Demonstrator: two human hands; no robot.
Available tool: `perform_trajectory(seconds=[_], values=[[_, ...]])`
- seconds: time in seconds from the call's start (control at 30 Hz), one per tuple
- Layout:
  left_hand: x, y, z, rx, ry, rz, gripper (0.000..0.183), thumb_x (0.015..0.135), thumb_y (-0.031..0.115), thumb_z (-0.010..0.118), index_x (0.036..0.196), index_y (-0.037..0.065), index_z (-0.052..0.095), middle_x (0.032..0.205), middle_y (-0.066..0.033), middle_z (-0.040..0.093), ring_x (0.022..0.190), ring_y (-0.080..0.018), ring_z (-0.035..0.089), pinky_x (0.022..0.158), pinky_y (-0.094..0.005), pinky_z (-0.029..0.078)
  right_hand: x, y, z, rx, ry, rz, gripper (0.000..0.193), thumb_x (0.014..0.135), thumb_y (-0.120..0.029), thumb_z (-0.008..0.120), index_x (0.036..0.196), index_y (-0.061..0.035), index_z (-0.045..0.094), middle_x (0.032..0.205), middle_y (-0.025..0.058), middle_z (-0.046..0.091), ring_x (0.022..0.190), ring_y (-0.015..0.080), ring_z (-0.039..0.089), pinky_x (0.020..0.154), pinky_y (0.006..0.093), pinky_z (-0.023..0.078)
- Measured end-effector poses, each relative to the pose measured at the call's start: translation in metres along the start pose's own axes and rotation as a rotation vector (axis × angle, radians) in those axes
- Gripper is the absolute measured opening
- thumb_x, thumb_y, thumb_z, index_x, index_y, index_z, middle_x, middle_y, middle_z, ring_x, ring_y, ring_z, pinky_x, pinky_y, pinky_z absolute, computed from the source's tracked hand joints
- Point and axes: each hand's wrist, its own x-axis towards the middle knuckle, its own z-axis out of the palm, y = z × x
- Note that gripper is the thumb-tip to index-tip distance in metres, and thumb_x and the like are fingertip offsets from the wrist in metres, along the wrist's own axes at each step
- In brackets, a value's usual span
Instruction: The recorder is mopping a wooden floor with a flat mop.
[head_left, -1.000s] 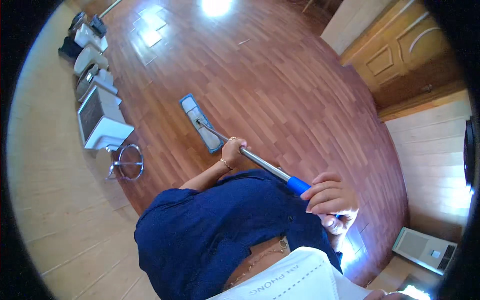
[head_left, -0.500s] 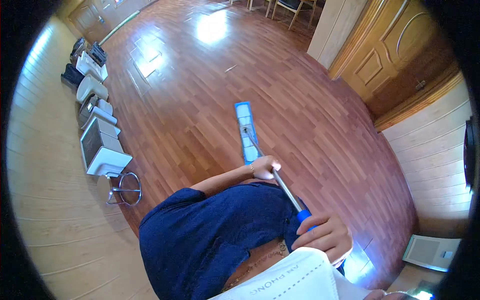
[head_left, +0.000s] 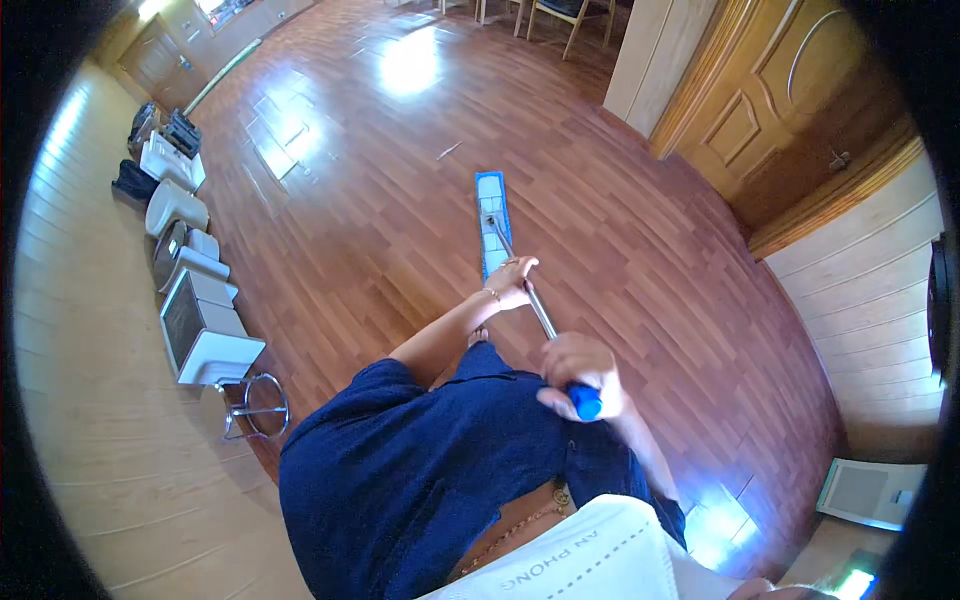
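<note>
A flat mop with a blue-edged, pale pad lies on the wood floor ahead of me. Its metal pole slants back toward my body. My left hand, with a bracelet at the wrist, is wrapped round the pole low down, just behind the mop head. Closer to my chest, my right hand grips the blue handle end, whose rounded tip sticks out below the fingers. Part of my foot shows behind the mop head.
Along the left wall stand a chrome-framed stool, white fixtures and dark bags. A wooden door is on the right, and chairs stand at the back. A small pale strip lies on the floor.
The mop head has slid forward, away from me. Both hands have moved forward with the pole, the right one also to the left, away from my chest.
</note>
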Motion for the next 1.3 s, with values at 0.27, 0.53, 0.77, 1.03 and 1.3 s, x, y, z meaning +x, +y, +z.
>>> perform_trajectory(seconds=[0.27, 0.53, 0.77, 1.03, 1.3], values=[[-0.026, 0.03, -0.085, -0.516, 0.076, -0.127, 0.071, 0.075, 0.017, 0.073, 0.136, 0.004, 0.039, 0.131, -0.019, 0.051, 0.124, -0.0325, 0.048, 0.1, -0.039, 0.042, 0.04, 0.136, 0.001, -0.093, 0.103, 0.094, 0.013, 0.074, -0.006, 0.069, 0.073, -0.0047, 0.056, 0.076, 0.0113, 0.061, 0.078, 0.03, 0.061, 0.073, 0.0396, 0.049], [-0.068, 0.056, -0.167, -0.48, 0.164, -0.174, 0.052, 0.08, 0.022, 0.072, 0.126, 0.008, 0.053, 0.121, -0.0146, 0.059, 0.11, -0.0262, 0.056, 0.095, -0.036, 0.044, 0.078, 0.252, 0.019, -0.047, 0.157, 0.207, 0.016, 0.08, -0.001, 0.066, 0.069, -0.0049, 0.055, 0.065, 0.0061, 0.051, 0.062, 0.0177, 0.051, 0.057, 0.0311, 0.04], [-0.058, 0.08, -0.185, -0.224, 0.364, 0.099, 0.058, 0.076, 0.023, 0.076, 0.127, 0.006, 0.052, 0.125, -0.016, 0.056, 0.117, -0.032, 0.052, 0.098, -0.0402, 0.042, 0.132, 0.236, 0.039, -0.261, 0.079, 0.161, 0.021, 0.078, -0.015, 0.064, 0.067, -0.0033, 0.052, 0.069, 0.0158, 0.054, 0.07, 0.0351, 0.057, 0.065, 0.0428, 0.044], [-0.08, 0.121, -0.245, 0.098, 0.768, 0.292, 0.064, 0.075, 0.03, 0.076, 0.127, 0.005, 0.049, 0.128, -0.0209, 0.052, 0.122, -0.0376, 0.048, 0.1, -0.0452, 0.038, 0.179, 0.104, 0.075, -0.44, -0.338, 0.236, 0.022, 0.069, -0.025, 0.068, 0.081, -0.0083, 0.064, 0.082, 0.0146, 0.066, 0.076, 0.0362, 0.064, 0.065, 0.0451, 0.051], [-0.115, 0.132, -0.236, -0.089, 0.795, 0.192, 0.009, 0.08, 0.001, 0.068, 0.089, 0.001, 0.066, 0.078, -0.0116, 0.067, 0.069, -0.0248, 0.065, 0.064, -0.0313, 0.05, 0.128, 0.167, 0.11, -0.005, -0.322, 0.023, 0.02, 0.074, -0.025, 0.066, 0.079, -0.0076, 0.058, 0.077, 0.0169, 0.061, 0.078, 0.0375, 0.062, 0.064, 0.0449, 0.048]])
